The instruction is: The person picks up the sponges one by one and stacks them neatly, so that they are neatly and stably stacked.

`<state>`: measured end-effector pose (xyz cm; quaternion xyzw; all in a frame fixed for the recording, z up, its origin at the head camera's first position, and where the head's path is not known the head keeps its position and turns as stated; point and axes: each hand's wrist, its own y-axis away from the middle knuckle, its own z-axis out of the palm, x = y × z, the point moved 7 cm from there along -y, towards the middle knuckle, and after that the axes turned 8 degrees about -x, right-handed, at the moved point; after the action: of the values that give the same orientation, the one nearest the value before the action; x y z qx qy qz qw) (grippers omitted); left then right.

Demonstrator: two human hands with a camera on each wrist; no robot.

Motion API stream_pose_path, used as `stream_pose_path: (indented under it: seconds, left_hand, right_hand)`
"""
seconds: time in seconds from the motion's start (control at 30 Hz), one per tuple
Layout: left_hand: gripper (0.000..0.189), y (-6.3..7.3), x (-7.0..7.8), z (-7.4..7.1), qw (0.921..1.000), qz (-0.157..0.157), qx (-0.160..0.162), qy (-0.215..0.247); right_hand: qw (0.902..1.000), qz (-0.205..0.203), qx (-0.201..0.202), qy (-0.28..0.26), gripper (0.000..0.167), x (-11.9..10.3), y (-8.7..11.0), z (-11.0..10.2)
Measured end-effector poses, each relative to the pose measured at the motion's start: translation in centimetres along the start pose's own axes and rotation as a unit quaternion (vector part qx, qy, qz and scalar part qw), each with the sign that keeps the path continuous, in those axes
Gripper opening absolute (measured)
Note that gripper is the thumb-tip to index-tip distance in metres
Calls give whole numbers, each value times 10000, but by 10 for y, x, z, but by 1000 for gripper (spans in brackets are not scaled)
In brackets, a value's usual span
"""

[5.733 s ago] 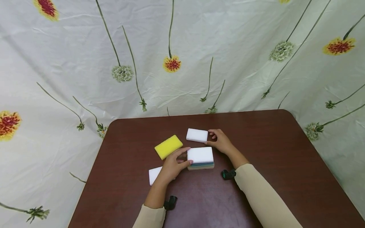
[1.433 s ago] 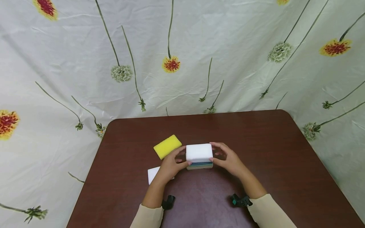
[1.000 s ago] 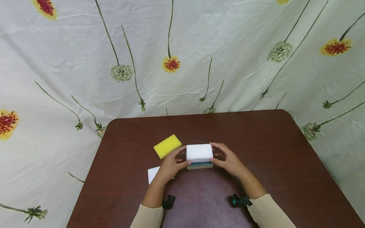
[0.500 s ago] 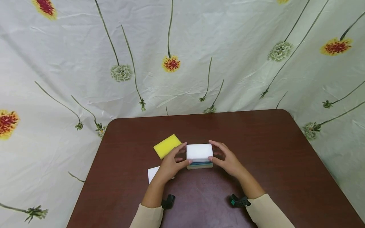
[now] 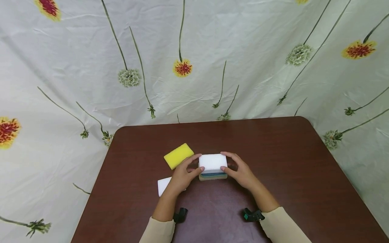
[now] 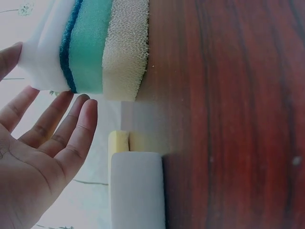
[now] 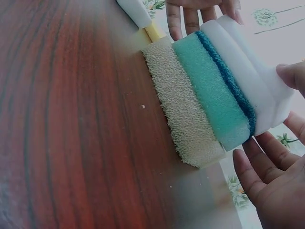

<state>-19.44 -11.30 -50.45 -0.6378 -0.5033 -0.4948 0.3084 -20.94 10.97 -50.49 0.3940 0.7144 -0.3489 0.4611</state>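
Observation:
Sponges are piled up in front of me. At the bottom of the pile is a porous beige sponge (image 7: 178, 102); over it comes a green sponge (image 7: 209, 88) with a dark blue scouring layer. Two white sponges lie above that, the top white sponge (image 5: 212, 162) slightly offset. My left hand (image 5: 183, 173) grips the upper white sponges at their left end, thumb on the near edge. From the right end, my right hand (image 5: 243, 173) pinches them the same way. Lower fingers of both hands spread beside the green layer.
A yellow sponge (image 5: 178, 156) lies at an angle behind my left hand. Another white sponge (image 5: 164, 185) lies partly hidden under my left forearm. The dark red-brown table (image 5: 273, 145) ends at a flowered cloth (image 5: 255, 67) hanging behind it.
The white sponge that lay behind the pile now tops it, carried there by my right hand. Since half a second ago, both thumbs and forefingers have shifted slightly inward on the top.

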Motion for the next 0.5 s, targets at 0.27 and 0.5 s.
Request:
stream_pose_path:
  seconds: [0.27, 0.5]
  left_hand:
    - [56, 0, 2, 0, 10000, 76, 18, -45]
    - [62, 6, 7, -7, 9998, -77, 185, -30]
  right_hand:
    - [9999, 92, -73, -88, 54, 4, 1, -1]
    - [9998, 100, -147, -112, 56, 4, 0, -2]
